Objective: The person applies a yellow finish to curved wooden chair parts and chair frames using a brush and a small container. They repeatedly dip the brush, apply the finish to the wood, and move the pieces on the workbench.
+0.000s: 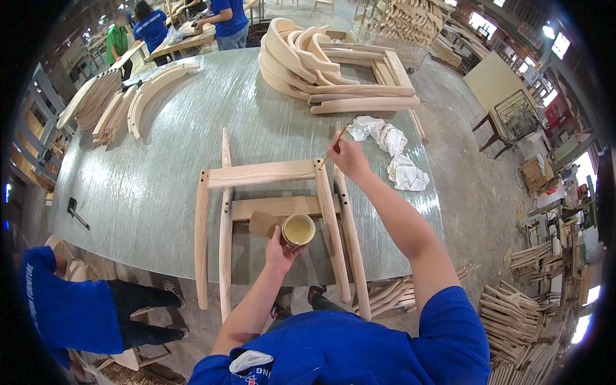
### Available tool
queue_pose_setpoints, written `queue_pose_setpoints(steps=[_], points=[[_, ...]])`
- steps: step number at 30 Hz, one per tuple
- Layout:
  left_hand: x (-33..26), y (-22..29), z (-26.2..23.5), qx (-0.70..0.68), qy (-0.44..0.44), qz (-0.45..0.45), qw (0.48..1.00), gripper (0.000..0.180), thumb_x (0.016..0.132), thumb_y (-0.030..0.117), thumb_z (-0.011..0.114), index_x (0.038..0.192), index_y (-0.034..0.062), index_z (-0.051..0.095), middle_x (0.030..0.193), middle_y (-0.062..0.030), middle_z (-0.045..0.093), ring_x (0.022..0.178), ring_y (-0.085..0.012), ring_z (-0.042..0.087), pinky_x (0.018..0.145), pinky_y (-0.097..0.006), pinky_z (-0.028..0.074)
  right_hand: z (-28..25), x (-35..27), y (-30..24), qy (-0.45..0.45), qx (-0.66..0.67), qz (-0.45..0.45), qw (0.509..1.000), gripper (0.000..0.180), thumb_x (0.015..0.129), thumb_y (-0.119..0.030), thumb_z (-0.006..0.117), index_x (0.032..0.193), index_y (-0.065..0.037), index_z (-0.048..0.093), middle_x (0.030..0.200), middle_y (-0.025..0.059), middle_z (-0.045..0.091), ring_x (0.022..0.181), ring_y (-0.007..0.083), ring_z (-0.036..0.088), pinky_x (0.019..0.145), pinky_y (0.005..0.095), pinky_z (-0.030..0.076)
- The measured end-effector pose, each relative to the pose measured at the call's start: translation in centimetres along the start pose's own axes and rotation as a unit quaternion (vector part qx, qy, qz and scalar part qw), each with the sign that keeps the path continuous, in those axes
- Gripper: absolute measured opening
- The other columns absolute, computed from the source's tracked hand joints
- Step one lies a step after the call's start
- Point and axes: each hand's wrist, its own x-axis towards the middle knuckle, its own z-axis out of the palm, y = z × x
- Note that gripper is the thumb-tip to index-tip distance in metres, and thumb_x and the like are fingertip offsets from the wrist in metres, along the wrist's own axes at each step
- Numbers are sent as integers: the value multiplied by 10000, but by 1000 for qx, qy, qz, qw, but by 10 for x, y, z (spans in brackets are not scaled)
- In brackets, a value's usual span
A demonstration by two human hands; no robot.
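My left hand (280,254) is wrapped round a small cup (299,231) with pale yellow liquid in it, held over the near side of a wooden chair frame. Between the fingers of my right hand (348,157) is a thin wooden stick (339,137), slanting down so its lower end meets the frame's far right corner. That frame has a crossbar (263,173) with dark holes at both ends and two legs running toward me. Under it lie another frame's long rails (226,250) and a wooden board (282,206). A brown flat piece (262,224) sits beside the cup.
White rags (391,142) lie right of my right hand. Curved chair parts (289,61) and frames are stacked at the table's far side. More curved pieces (154,96) and a dark tool (77,212) are at left. A person in blue (70,301) stands close by, lower left.
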Motion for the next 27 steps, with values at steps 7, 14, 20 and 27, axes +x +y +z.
queue_pose_setpoints(steps=[7,14,20,27], points=[[2,3,-15,-13,-13,1,1000,439,958,394,380,1217,45,442,1188,-141,533,1062,-319,563,845,-520,515,8,6,7,-32,-8,-23,999,197,796,-185,582,804,9,546,693,203,594,680,379,589,604,420,465],[1,6,-18,-12,-20,-2,1000,438,966,393,349,1230,54,439,1197,-135,532,1070,-326,556,857,-522,503,-4,23,0,-15,-11,-14,1000,205,791,-191,588,807,9,548,678,187,599,669,374,589,606,424,461],[0,2,-23,2,-5,-16,1000,457,972,400,319,1280,74,409,1235,-143,516,1105,-337,533,895,-530,472,12,23,10,-31,4,-16,999,182,798,-173,580,829,3,547,705,197,599,699,389,582,626,441,454],[-9,3,-28,-4,22,-17,1000,445,968,393,345,1236,46,424,1205,-148,519,1069,-330,553,864,-527,496,23,28,-1,-76,-33,-61,995,162,804,-160,537,836,-2,534,754,230,590,754,415,568,645,474,447]])
